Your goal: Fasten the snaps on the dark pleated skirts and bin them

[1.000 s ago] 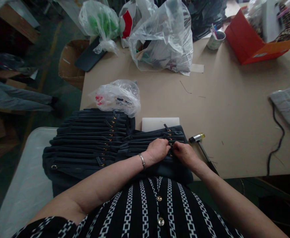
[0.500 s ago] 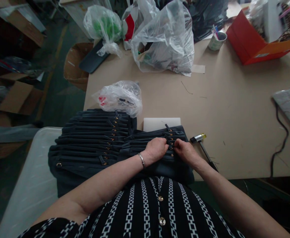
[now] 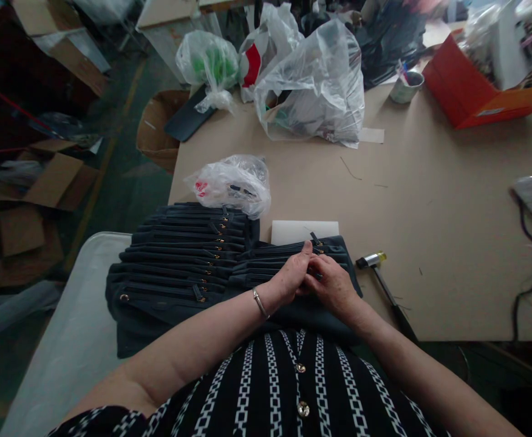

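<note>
Dark navy zippered fabric pieces lie overlapped in a long row, their gold zipper ends lined up. A second, smaller stack of the same zippered pieces sits to its right, under my hands. My left hand is closed over this stack, its thumb pointing up and away from me. Against its fingertips, my right hand is closed too, with fingers bent inward. Whatever the fingers pinch between them is hidden. Just beyond the hands, one zipper pull sticks up from the stack.
A hammer with a yellow tip lies right of the stack. Behind the fabric are a white block and a small plastic bag. Farther back stand a large clear bag, a cup of pens and a red box.
My hands have come together; before, they were apart with gold zipper ends showing between them. The right hand has turned inward to meet the left. The whole view has shifted slightly.
</note>
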The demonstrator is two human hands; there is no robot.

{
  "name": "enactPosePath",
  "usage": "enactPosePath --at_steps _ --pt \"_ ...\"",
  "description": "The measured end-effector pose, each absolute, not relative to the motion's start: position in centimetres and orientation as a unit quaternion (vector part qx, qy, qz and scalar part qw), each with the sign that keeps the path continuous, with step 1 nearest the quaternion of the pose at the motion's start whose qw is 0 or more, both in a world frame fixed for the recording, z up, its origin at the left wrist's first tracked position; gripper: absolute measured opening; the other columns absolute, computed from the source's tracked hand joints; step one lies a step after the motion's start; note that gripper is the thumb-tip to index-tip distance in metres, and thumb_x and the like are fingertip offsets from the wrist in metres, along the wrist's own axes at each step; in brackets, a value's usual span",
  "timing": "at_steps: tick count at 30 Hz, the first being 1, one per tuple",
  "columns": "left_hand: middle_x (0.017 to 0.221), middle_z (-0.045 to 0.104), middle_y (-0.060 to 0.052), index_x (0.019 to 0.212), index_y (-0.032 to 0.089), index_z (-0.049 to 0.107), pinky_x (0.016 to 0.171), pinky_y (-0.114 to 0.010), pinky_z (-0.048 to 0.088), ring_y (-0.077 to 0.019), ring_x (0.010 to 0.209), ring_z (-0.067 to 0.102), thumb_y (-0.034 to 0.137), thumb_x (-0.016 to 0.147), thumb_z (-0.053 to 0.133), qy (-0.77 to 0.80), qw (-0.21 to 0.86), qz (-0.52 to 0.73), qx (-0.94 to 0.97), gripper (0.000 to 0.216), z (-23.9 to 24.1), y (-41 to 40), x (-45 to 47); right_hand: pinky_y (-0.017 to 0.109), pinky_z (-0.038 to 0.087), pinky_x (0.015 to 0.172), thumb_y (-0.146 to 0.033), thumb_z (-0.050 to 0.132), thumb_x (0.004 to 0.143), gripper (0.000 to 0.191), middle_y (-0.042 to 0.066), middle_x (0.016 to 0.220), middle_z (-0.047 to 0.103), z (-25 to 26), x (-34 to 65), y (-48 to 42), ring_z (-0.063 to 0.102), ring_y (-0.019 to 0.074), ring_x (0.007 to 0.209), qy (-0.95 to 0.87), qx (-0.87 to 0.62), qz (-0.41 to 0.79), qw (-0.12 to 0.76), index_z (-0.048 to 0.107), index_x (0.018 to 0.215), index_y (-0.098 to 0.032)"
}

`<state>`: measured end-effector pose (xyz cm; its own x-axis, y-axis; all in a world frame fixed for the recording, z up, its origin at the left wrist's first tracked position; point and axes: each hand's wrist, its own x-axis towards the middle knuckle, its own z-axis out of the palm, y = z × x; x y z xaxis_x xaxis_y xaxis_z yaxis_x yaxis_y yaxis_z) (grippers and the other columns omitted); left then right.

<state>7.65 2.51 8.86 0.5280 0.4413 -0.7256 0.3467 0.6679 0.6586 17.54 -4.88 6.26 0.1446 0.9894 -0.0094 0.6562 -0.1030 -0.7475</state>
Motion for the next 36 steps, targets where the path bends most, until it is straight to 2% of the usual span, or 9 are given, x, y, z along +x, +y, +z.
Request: enactPosePath --at_steps 4,12,18,21,23,27,30,33,36 --pt "0.061 0.049 0.002 0.09 0.016 0.056 0.037 -0.018 0.028 -0.0069 0.043 0.04 0.078 0.074 0.031 0.485 0.77 0.055 0.41 0.069 8.0 1.8 7.7 0.032 0.044 0.08 -0.015 0.058 0.078 0.01 0.006 0.093 0.063 5.5 17.1 -4.9 0.055 0.0198 0.089 -0.567 -0.67 0.297 0.377 0.062 0.086 -0.018" --pt "0.075 0.061 -0.005 0.089 0.014 0.054 0.05 -0.021 0.042 -0.0118 0.061 0.056 0.071 0.08 0.035 0.558 0.748 0.121 0.338 0.061 7.4 1.6 8.3 0.037 0.043 0.092 -0.023 0.062 0.078 0.006 0.004 0.089 0.067 5.4 16.0 -6.2 0.056 0.0204 0.098 -0.469 -0.598 0.398 0.514 0.067 0.08 -0.022" --pt "0.055 0.042 0.005 0.084 0.017 0.051 0.036 -0.017 0.024 -0.006 0.04 0.038 0.072 0.078 0.036 0.512 0.755 0.051 0.406 0.057 7.6 1.9 7.9 0.034 0.052 0.083 -0.031 0.055 0.085 0.014 0.005 0.093 0.069 6.8 18.6 -6.9 0.064 0.0187 0.088 -0.39 -0.613 0.4 0.559 0.063 0.089 -0.02" --pt "0.053 0.04 0.006 0.076 0.016 0.048 0.036 -0.017 0.022 -0.0046 0.037 0.036 0.069 0.078 0.04 0.489 0.749 0.009 0.447 0.053 7.7 1.6 7.6 0.03 0.055 0.072 -0.033 0.051 0.088 0.017 0.004 0.089 0.067 6.6 20.4 -7.3 0.065 0.0162 0.074 -0.411 -0.642 0.381 0.523 0.059 0.096 -0.021" --pt "0.054 0.042 0.005 0.075 0.016 0.048 0.037 -0.017 0.025 -0.0048 0.038 0.039 0.07 0.076 0.043 0.453 0.764 -0.022 0.458 0.054 7.8 1.3 7.6 0.028 0.054 0.069 -0.029 0.047 0.089 0.025 0.005 0.092 0.066 5.9 21.1 -7.5 0.065 0.0156 0.072 -0.478 -0.673 0.347 0.446 0.055 0.111 -0.021" --pt "0.055 0.045 0.005 0.074 0.017 0.046 0.036 -0.019 0.024 -0.0061 0.039 0.041 0.071 0.073 0.045 0.396 0.782 -0.047 0.479 0.054 7.8 1.0 7.5 0.033 0.052 0.072 -0.016 0.036 0.088 0.054 0.011 0.097 0.065 4.3 20.5 -8.2 0.063 0.0199 0.079 -0.607 -0.699 0.255 0.279 0.028 0.142 -0.017" --pt "0.054 0.044 0.005 0.069 0.017 0.044 0.036 -0.019 0.024 -0.0058 0.038 0.04 0.067 0.074 0.047 0.399 0.779 -0.065 0.48 0.05 7.8 0.9 7.3 0.035 0.052 0.067 -0.01 0.031 0.085 0.061 0.012 0.088 0.065 3.6 19.5 -8.8 0.061 0.0215 0.075 -0.618 -0.707 0.232 0.253 0.018 0.145 -0.01" --pt "0.053 0.045 0.005 0.065 0.017 0.044 0.039 -0.02 0.026 -0.006 0.039 0.04 0.049 0.078 0.051 0.404 0.762 -0.096 0.497 0.035 7.8 1.0 7.0 0.037 0.051 0.078 -0.011 0.034 0.084 0.058 0.013 0.097 0.066 3.6 19.1 -9.6 0.062 0.0218 0.086 -0.597 -0.705 0.242 0.295 0.028 0.141 -0.01" --pt "0.05 0.045 0.004 0.061 0.016 0.05 0.044 -0.022 0.03 -0.0078 0.043 0.04 0.03 0.074 0.053 0.415 0.679 -0.12 0.594 0.02 7.4 1.3 6.9 0.034 0.05 0.083 -0.019 0.044 0.082 0.036 0.009 0.1 0.067 4.1 19.6 -10.3 0.062 0.0204 0.092 -0.542 -0.698 0.34 0.323 0.056 0.116 -0.016"
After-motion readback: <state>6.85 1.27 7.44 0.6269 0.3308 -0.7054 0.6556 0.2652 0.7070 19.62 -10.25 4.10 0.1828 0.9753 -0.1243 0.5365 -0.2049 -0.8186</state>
